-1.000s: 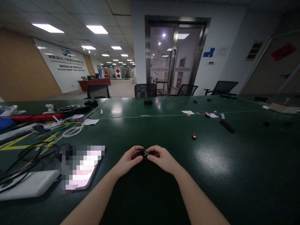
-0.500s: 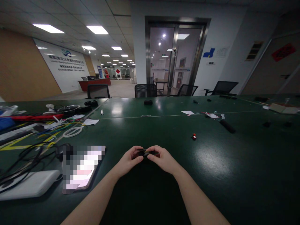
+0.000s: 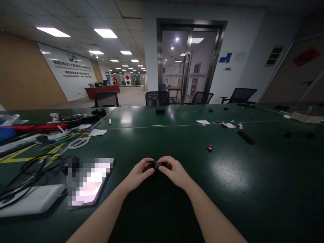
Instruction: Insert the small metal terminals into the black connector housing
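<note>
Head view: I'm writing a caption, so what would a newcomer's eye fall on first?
Probably the left hand and right hand, low in the middle, holding a small dark object together. Next, the bright, pixelated phone on the table, left of them. A small red thing sits to the right.

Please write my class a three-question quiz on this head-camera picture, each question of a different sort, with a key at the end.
1. True or false: the left hand and the right hand both have their fingers on the small dark object.

2. Multiple choice: which of these lies nearest the left forearm?
A. the coiled white cable
B. the lit, pixelated screen
C. the red desk

3. Fill in the missing word: the small red-and-orange item lies on the green table, on the person's ____ side.

Key: 1. true; 2. B; 3. right
</note>
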Available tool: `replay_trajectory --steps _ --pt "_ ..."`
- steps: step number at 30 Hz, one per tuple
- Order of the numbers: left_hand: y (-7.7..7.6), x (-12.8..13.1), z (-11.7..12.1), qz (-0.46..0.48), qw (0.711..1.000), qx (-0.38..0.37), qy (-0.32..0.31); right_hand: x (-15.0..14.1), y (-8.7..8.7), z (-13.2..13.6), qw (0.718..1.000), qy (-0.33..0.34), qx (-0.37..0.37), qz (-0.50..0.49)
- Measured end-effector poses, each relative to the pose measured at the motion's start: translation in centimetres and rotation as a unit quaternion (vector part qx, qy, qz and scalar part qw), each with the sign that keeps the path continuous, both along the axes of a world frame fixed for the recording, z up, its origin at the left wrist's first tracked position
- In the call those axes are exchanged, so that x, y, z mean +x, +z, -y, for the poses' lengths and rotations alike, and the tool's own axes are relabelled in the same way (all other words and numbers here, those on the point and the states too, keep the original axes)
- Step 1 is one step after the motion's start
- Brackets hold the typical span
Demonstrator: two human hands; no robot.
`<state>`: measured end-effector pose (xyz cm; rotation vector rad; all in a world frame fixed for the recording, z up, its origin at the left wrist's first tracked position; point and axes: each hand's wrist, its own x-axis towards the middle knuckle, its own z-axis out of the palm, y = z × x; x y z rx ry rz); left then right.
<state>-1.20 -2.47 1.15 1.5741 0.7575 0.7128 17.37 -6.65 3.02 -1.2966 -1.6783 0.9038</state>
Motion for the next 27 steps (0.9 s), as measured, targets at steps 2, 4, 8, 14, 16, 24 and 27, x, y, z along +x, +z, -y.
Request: replay_trajectory --steps 2,4,8,14,16,24,27 --pt "0.0 0.0 0.0 0.0 1.0 0.001 -0.006 0.0 0.0 0.0 1.0 -0.01 0.004 -0.012" --pt "0.1 0.1 0.1 0.002 1.0 -0.001 -0.01 0.1 0.1 -0.1 0.999 -0.022 0.005 -0.027" --pt "0.2 0.1 0.1 -0.001 1.0 -0.005 -0.001 0.4 0.1 -0.3 0.996 -0.038 0.004 -0.074" --pt "0.2 0.0 0.1 -0.004 1.0 -0.008 -0.009 0.8 -0.1 -0.6 0.987 -0.047 -0.001 -0.154" --pt "0.2 -0.1 0.1 -0.007 1.0 -0.007 -0.01 0.9 -0.1 -0.6 0.982 -0.057 0.002 -0.18" --pt "0.2 -0.3 0.1 -0.015 1.0 -0.004 -0.015 1.5 0.1 -0.6 0.962 -0.119 0.001 -0.247" --pt "0.3 -0.3 0.2 -0.023 1.0 -0.003 -0.018 1.7 0.1 -0.6 0.953 -0.132 0.012 -0.272"
